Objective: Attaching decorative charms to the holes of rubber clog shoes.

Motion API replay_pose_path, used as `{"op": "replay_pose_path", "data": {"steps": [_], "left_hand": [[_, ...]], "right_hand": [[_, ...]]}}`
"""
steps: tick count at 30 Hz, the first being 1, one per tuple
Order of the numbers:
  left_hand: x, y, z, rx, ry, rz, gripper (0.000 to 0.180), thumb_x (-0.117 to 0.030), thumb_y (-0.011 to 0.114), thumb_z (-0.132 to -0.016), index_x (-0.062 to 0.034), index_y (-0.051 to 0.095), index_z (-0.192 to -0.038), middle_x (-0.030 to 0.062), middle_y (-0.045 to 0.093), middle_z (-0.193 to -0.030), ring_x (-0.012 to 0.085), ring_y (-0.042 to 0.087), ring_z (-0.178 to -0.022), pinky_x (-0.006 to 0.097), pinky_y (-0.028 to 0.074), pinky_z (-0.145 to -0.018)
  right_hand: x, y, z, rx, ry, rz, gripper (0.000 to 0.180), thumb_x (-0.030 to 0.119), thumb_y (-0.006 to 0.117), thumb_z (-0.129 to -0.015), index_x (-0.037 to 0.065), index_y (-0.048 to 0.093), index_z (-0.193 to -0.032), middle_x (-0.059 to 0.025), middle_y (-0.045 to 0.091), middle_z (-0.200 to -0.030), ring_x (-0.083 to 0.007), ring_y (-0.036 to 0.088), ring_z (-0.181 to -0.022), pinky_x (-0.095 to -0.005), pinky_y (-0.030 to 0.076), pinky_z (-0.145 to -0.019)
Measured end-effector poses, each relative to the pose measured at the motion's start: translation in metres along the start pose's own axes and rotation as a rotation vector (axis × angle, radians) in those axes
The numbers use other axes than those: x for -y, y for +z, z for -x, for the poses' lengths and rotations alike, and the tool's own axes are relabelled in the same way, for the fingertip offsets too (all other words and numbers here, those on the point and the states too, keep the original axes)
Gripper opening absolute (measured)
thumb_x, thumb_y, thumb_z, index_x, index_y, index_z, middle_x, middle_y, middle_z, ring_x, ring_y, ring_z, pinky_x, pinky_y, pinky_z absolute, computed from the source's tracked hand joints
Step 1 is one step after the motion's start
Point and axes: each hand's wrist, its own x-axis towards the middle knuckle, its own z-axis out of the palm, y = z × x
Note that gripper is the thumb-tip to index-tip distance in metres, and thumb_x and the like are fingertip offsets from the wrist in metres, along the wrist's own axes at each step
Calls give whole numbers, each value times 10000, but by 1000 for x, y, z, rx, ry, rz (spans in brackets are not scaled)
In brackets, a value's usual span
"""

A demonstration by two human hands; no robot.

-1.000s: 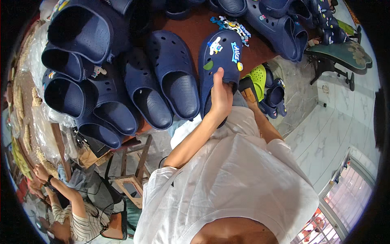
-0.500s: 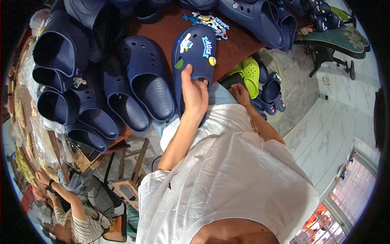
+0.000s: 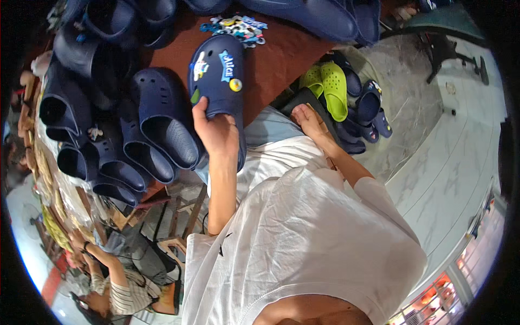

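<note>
L hand (image 3: 216,130) grip clamped on 1 navy clog (image 3: 219,81) w/ 4 charms | R hand (image 3: 311,122) flat, fingers spread, on dark pad | 2 green clogs (image 3: 325,86) nearby

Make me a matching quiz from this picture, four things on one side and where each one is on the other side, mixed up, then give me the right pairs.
Things:
1. Navy blue foam clog with colourful charms
2. Lime green foam clogs
3. Loose pile of small colourful shoe charms
4. Person's right hand

Places:
A. On the brown table top beyond the held clog
B. Resting on a dark flat thing at the table's edge
C. In the grip of the left hand
D. On the floor among dark shoes

Pairs: 1-C, 2-D, 3-A, 4-B
</note>
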Motion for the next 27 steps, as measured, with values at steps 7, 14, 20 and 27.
{"op": "replay_pose_path", "data": {"steps": [7, 14, 20, 27], "left_hand": [[0, 2, -1, -64, 69, -54, 348, -232, 553, -915, -40, 593, -1202, 121, 638, -1247, 265, 601, -1157, 422, 434, -1058], [7, 11, 6, -98, 119, 106, 401, -300, 516, -947, -41, 570, -1248, 109, 615, -1291, 269, 598, -1166, 443, 434, -1056], [15, 2, 4, -53, 104, 129, 457, -309, 474, -983, -16, 472, -1333, 131, 567, -1341, 247, 543, -1242, 409, 390, -1088], [16, 0, 8, -109, 91, 60, 474, -360, 468, -1008, -16, 452, -1334, 108, 561, -1335, 213, 540, -1232, 387, 374, -1093]], "right_hand": [[86, -31, -4, -287, -173, -127, 164, 143, 526, -1004, 23, 615, -935, -10, 562, -761, -72, 511, -708, -244, 446, -651], [253, 29, -33, -31, -613, 33, 105, 93, 579, -966, 8, 637, -985, -48, 629, -857, -99, 577, -771, -255, 464, -687], [295, 81, -35, 163, -905, 350, 118, 60, 664, -861, 37, 652, -976, -119, 597, -971, -305, 600, -929, -382, 481, -831], [296, 77, -33, 259, -851, 371, 140, 53, 690, -844, 37, 666, -981, -117, 584, -996, -282, 602, -968, -361, 482, -847]]}}
